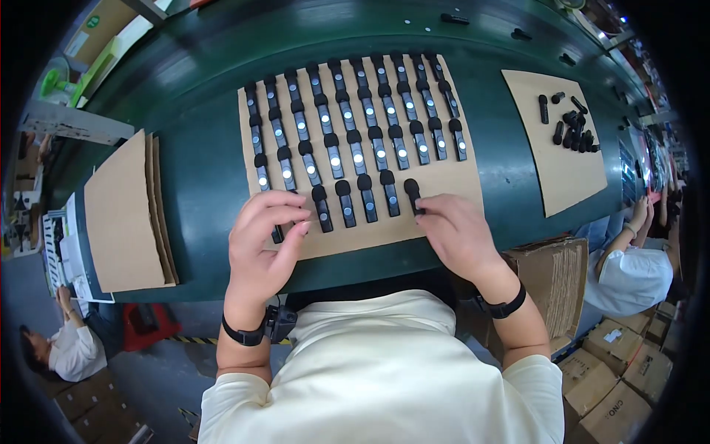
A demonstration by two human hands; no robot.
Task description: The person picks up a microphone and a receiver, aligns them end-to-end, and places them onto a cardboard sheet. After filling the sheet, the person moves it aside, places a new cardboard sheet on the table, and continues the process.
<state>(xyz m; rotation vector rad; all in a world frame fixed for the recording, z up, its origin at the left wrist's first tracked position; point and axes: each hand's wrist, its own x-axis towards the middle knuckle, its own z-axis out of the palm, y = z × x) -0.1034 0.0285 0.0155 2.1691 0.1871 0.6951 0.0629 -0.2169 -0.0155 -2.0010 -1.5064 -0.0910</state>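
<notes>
Several small black wireless microphones with foam tips stand out in rows on a brown cardboard sheet [444, 181]. Many in the upper rows show a lit white spot. In the nearest row, a microphone [412, 189] at the right end has its lower end pinched between the thumb and fingers of my right hand [460, 233]. My left hand [265, 240] hovers at the left of that row, thumb and fingers apart, holding nothing. Beside its fingertips lies another microphone [322, 210]. One more microphone [277, 234] is partly hidden under that hand.
To the right, a second cardboard sheet [551, 159] bears a loose pile of black microphones [575, 133]. Stacked cardboard sheets [126, 222] lie at the left of the green table [200, 185]. Flattened cartons [551, 285] stand by my right arm. Other people sit at both sides.
</notes>
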